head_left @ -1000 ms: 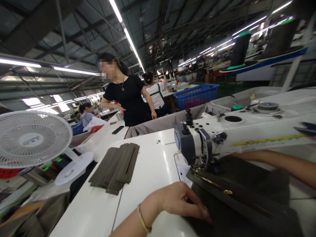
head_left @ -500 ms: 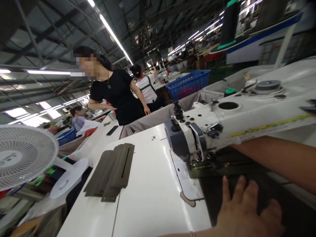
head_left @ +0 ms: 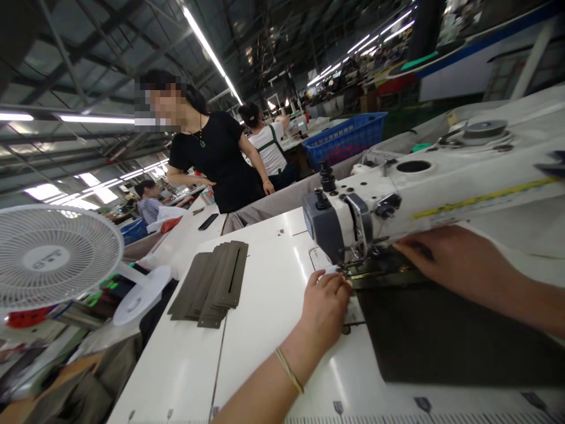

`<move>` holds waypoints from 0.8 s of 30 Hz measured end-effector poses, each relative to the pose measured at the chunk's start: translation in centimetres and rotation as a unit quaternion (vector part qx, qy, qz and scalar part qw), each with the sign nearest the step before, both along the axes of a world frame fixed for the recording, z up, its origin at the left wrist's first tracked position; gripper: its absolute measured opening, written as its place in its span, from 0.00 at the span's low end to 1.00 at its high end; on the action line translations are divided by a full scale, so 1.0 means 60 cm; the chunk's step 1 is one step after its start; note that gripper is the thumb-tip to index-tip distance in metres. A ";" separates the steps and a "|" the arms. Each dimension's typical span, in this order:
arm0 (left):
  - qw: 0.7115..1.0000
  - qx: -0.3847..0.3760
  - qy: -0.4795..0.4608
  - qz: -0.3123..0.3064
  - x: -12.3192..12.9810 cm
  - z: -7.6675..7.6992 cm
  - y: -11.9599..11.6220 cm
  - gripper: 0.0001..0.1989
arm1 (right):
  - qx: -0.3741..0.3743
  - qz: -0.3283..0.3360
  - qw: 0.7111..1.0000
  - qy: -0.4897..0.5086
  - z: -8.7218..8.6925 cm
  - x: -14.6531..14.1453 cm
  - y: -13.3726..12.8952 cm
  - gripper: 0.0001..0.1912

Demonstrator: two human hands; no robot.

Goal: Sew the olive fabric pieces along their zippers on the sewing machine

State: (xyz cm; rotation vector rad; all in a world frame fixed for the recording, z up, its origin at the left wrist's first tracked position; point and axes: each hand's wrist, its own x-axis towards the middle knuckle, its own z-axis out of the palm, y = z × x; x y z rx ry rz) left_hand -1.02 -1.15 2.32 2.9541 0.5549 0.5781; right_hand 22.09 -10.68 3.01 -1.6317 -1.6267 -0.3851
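Note:
A dark olive fabric panel (head_left: pixel 450 335) lies under the head of a white sewing machine (head_left: pixel 366 218), with a brass-coloured zipper (head_left: pixel 397 272) along its far edge. My left hand (head_left: pixel 324 300), a thin band on its wrist, is at the left end of that edge beside the presser foot. Its fingers are curled together on the fabric, and the fingertips are partly hidden. Below the machine arm, my right hand (head_left: pixel 454 259) pinches the fabric's far edge between thumb and fingers, just right of the needle area.
A stack of olive fabric pieces (head_left: pixel 212 282) with slots lies left on the white table (head_left: pixel 260 359). Beyond are a white fan (head_left: pixel 57 256), a phone (head_left: pixel 208 221), a blue crate (head_left: pixel 344 138) and a standing person in black (head_left: pixel 216 159). Scissors (head_left: pixel 551 165) rest on the machine arm.
My left hand has moved from lying spread on the fabric to its left edge by the presser foot, fingers now curled. My right hand has come into view at the far edge. The view has shifted slightly.

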 end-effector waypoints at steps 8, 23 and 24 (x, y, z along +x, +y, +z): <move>0.996 -0.064 0.015 0.065 0.011 0.025 0.003 0.09 | -0.085 0.070 0.979 -0.171 -0.056 -0.099 -0.010 0.12; 0.994 0.101 -0.037 0.032 0.009 -0.016 -0.020 0.06 | 0.045 0.076 0.975 -0.203 -0.077 -0.087 0.009 0.17; 0.993 0.102 -0.042 0.031 0.010 -0.016 -0.020 0.06 | 0.040 0.080 0.976 -0.200 -0.078 -0.088 0.010 0.17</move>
